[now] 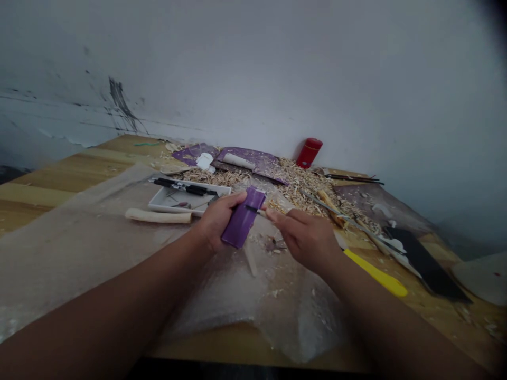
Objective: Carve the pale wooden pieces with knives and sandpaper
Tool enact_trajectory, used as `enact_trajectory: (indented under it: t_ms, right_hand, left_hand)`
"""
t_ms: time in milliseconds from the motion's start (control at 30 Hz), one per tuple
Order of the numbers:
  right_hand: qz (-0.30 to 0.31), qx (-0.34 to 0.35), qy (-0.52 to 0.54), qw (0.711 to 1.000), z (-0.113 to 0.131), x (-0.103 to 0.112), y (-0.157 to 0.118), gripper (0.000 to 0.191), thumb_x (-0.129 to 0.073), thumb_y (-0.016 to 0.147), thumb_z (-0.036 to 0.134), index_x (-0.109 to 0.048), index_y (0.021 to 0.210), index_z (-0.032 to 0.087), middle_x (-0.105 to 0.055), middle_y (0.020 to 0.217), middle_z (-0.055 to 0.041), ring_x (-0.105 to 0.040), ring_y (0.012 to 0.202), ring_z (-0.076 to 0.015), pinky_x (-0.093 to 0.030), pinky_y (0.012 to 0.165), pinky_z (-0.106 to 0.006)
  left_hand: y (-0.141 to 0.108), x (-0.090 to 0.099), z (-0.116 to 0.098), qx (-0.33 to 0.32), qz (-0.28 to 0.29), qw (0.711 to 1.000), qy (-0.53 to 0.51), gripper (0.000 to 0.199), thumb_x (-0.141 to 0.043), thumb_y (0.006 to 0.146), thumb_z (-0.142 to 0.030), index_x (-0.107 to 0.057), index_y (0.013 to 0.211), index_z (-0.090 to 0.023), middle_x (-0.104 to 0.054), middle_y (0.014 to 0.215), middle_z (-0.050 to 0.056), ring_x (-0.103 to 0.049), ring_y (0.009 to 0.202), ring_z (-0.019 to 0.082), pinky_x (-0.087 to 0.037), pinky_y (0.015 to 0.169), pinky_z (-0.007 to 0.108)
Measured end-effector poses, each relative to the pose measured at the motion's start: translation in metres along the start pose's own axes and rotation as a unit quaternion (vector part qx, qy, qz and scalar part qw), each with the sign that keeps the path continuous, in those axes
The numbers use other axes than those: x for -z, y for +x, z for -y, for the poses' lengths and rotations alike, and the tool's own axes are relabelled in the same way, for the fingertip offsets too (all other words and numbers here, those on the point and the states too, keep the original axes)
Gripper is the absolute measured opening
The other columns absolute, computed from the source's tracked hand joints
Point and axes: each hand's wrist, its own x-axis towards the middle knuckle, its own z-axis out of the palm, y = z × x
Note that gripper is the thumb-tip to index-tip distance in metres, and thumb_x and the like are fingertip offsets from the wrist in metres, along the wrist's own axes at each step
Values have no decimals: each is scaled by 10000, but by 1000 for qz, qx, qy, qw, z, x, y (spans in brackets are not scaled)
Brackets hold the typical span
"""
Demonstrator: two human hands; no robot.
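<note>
My left hand (217, 219) is closed around the edge of a flat purple rectangular piece (238, 227), held tilted above the plastic sheet. Pinched in the fingers of my right hand (307, 237) is a thin tool (261, 212) with a dark tip, which lies across the face of the purple piece. Whether that tip is bristle or blade is too small to tell. Just left of my left hand are a white tray (156, 205) with black-handled tools (180, 186) and a pale wooden handle (158, 216).
Bubble wrap (95, 237) covers much of the wooden table (51, 179). Wood shavings (293, 177) are heaped at the back beside purple sheets (253, 157). A red canister (309, 153) leans against the wall. On the right lie a yellow handle (376, 273) and a black strip (430, 264).
</note>
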Motion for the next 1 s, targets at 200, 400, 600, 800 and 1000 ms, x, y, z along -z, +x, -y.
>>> enact_trajectory:
  t_ms: [200,400,600,800,1000]
  right_hand:
    - [1,15,9,1000,0,0,1,348,-395,823,192,-525,1144,229,-526,662,-3,-446,536,-94,-312,484,-210]
    - [17,21,12,1000,-6,1,0,371,-425,809,196,-502,1168,249,-545,671,-1,-455,532,-97,-330,484,-211]
    - [-144,-64,89,983,-22,6,0,337,-498,791,194,-527,1126,224,-611,832,-34,-553,746,-136,-431,655,-251]
    - [-203,-14,121,972,-21,3,0,307,-569,734,146,-572,1031,224,-580,871,-52,-551,805,-155,-458,708,-299]
    - [-227,12,85,970,-20,2,0,310,-580,712,109,-580,998,228,-567,821,-41,-542,777,-150,-461,682,-298]
  left_hand:
    - [-3,-4,-1,4,-11,1000,5,265,-456,768,-285,-610,857,-88,-636,590,69,-540,449,124,-428,416,216]
    - [-2,-5,-2,10,-12,1000,4,270,-453,764,-296,-620,823,-93,-624,566,65,-533,449,117,-425,426,208]
    - [-2,-3,0,-22,-31,998,59,249,-498,733,-312,-610,849,-121,-654,696,69,-533,451,116,-406,401,217]
    - [-2,-2,3,-52,-37,996,68,254,-539,706,-344,-595,833,-132,-639,634,61,-532,463,116,-398,421,213]
    - [-6,-4,4,-82,-26,994,65,202,-596,666,-345,-559,722,-154,-609,594,14,-526,470,104,-397,453,212]
